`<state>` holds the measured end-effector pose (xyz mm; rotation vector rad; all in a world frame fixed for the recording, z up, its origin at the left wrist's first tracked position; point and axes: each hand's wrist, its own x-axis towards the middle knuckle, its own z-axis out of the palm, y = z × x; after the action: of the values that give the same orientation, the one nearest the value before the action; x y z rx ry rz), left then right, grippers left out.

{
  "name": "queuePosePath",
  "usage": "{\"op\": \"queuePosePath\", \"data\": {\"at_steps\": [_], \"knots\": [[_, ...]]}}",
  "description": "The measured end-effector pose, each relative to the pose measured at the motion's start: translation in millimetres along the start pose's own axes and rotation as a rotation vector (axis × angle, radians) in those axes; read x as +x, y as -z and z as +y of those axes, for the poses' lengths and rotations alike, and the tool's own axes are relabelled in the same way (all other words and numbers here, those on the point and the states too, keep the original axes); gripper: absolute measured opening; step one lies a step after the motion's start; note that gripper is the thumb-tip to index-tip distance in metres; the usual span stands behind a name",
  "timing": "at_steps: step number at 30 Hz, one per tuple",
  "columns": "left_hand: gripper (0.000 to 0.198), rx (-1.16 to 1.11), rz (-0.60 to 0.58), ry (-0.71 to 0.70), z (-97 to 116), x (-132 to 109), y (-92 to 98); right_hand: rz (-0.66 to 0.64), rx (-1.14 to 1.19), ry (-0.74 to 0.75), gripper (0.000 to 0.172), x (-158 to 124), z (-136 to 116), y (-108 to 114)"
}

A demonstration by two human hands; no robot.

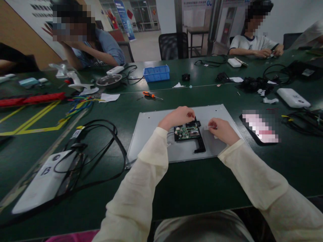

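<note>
On the grey panel (148,134) I see the green circuit board (188,132) near its middle, long axis running left to right, with its black bracket (201,145) pointing back toward me. My left hand (178,117) is curled at the board's far edge; I cannot tell whether it grips anything. My right hand (222,130) pinches a small white piece (208,127) just right of the board. Left of the panel, a white device (42,183) reads "13".

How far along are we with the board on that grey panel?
Done: the green circuit board sits in its black plastic bracket on the flat grey metal panel. In hand: left hand at the board's top edge, right hand pinching a small white piece. Left: probably fastening; the orange-handled screwdriver lies apart.
</note>
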<state>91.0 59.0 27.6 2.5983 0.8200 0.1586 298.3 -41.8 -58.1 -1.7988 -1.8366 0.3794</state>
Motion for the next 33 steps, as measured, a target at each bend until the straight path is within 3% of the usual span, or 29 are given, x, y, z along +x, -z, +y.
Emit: {"op": "queuePosePath", "data": {"at_steps": [6, 12, 24, 33], "knots": [[0.027, 0.031, -0.236, -0.113, 19, -6, 6.9, 0.006, 0.207, -0.022, 0.013, 1, -4, 5], [0.029, 0.049, -0.284, -0.115, 22, -6, 8.9, -0.156, 0.471, -0.077, 0.024, 1, -8, 5], [0.047, 0.031, -0.429, -0.209, 19, -3, -3.6, -0.122, 0.314, 0.061, 0.016, -2, -14, -4], [0.041, 0.05, -0.392, -0.206, 16, -2, -9.7, -0.079, 0.174, 0.093, 0.01, -4, -19, -4]]}}
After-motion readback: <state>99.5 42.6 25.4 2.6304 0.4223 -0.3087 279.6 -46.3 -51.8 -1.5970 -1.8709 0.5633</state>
